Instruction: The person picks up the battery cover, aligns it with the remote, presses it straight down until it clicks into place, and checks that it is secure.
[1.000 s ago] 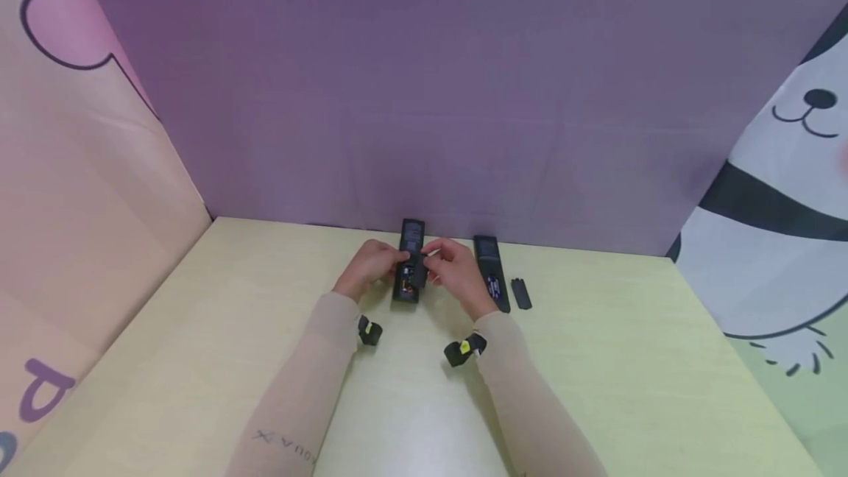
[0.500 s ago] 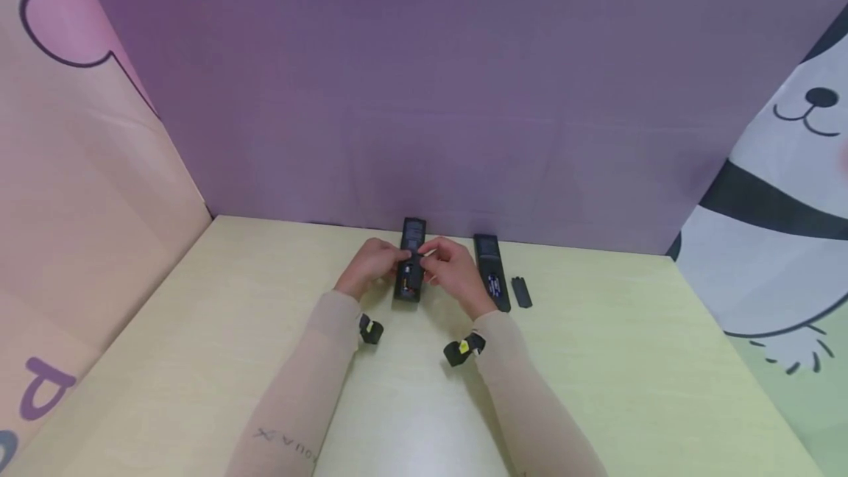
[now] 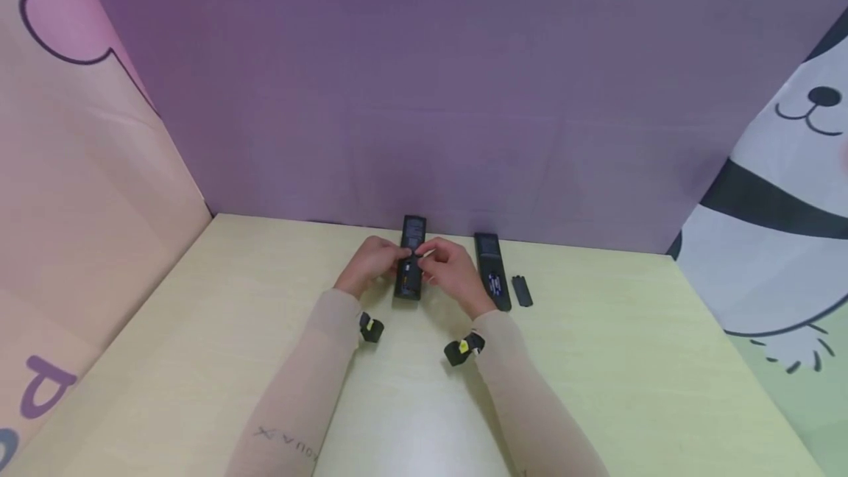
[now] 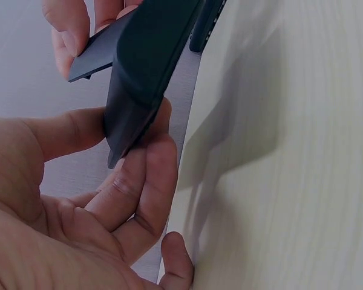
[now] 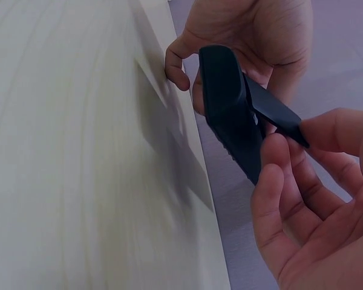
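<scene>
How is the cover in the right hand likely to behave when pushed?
Probably stiff: the cover looks straight where the right hand pinches it. Likely light, being a thin plate. Laid down, it would probably slide rather than roll, given its flat shape.

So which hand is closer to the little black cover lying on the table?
The right. The right hand is left of the cover, with one remote lying between them; the left hand is farther left, gripping the other remote.
</scene>
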Tool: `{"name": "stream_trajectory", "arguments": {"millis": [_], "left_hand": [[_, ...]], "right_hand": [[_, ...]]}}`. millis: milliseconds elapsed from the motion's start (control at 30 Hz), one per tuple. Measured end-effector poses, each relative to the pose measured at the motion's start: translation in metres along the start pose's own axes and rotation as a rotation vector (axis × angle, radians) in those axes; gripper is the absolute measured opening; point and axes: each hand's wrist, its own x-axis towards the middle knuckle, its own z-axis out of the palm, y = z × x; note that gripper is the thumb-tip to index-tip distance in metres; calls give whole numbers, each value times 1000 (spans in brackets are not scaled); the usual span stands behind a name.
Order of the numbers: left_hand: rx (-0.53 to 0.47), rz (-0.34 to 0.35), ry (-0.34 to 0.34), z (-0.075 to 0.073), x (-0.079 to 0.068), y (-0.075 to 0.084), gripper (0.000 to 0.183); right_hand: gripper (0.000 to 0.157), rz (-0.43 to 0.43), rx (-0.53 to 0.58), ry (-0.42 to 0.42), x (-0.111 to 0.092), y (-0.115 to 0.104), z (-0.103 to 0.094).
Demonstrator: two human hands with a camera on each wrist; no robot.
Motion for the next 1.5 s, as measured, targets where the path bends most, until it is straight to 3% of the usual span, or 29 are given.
{"name": "stream_trajectory", "arguments": {"millis": [867, 1167, 1500], "left_hand": [[26, 20, 5, 0, -1, -2, 32], [43, 11, 8, -1, 0, -3, 33], [29, 21, 3, -1, 1, -5, 32]], "right_hand": [[16, -17, -52, -59, -4, -4, 2], [15, -72, -79, -59, -4, -6, 4], [14, -53, -69, -60, -5, -6, 4]]}}
